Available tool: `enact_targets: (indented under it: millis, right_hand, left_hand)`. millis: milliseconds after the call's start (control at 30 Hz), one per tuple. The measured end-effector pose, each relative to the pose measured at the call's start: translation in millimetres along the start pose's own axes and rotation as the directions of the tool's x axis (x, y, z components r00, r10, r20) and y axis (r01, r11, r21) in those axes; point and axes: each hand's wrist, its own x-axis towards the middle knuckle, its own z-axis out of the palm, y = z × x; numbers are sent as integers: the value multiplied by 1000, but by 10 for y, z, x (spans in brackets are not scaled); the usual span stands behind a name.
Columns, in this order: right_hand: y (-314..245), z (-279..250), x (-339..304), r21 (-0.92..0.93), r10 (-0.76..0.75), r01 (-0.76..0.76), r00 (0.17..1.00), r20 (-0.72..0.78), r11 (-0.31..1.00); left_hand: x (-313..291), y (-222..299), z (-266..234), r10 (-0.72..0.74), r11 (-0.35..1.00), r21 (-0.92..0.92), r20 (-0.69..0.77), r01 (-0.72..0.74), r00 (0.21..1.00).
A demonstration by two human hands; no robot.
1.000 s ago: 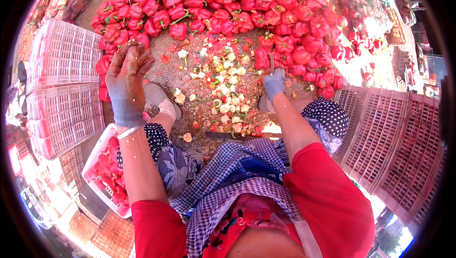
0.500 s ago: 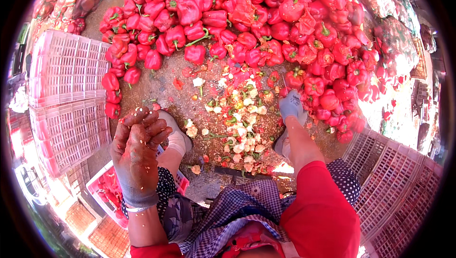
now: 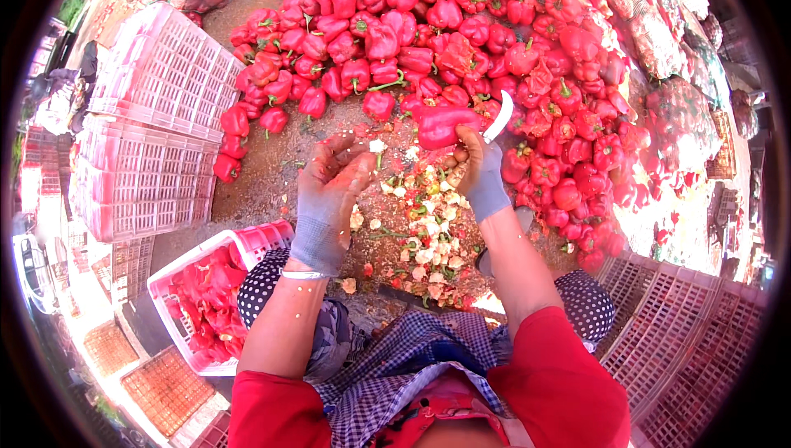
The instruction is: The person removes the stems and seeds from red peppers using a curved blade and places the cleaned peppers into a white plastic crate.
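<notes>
In my right hand [image 3: 484, 176], gloved and closed, is a large red bell pepper [image 3: 441, 126] lying on its side. A short curved white knife blade [image 3: 500, 117] sticks up past the same hand; its handle is hidden. My left hand [image 3: 329, 197] wears a grey glove stained reddish-brown and holds nothing. Its fingers are bent and apart, to the left of the pepper. Beneath and between the hands, pale pepper cores and seeds [image 3: 428, 234] are strewn over the ground. Beyond them rises a big pile of red bell peppers [image 3: 395, 15].
At my left knee stands a pinkish crate [image 3: 272, 236] holding red pepper pieces [image 3: 210, 300]. Stacked pink crates [image 3: 156, 155] are farther left, and more crates [image 3: 667, 316] are at right. Filled net sacks [image 3: 680, 122] lie along the right side.
My right hand has lifted a bell pepper off the pile and brought it leftward. My left hand has moved right and forward, toward the pepper. The view has shifted slightly.
</notes>
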Motion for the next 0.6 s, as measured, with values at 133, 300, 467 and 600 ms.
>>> enact_targets:
  millis: [133,300,467,600]
  right_hand:
    - [-324,631,-760,209,169,-224,953,250,952]
    - [-164,765,-1245,235,209,-313,900,382,920]
    - [-393,655,-1558,-219,47,32,937,345,975]
    - [-531,385,-1438,-575,-284,539,832,476,616]
  left_hand:
    - [-59,-47,120,214,975,-78,102,-206,972]
    - [-232,128,176,248,918,-351,148,-183,957]
    - [-143,130,121,449,874,-249,91,-417,889]
    - [-126,169,100,508,860,-134,118,-493,853]
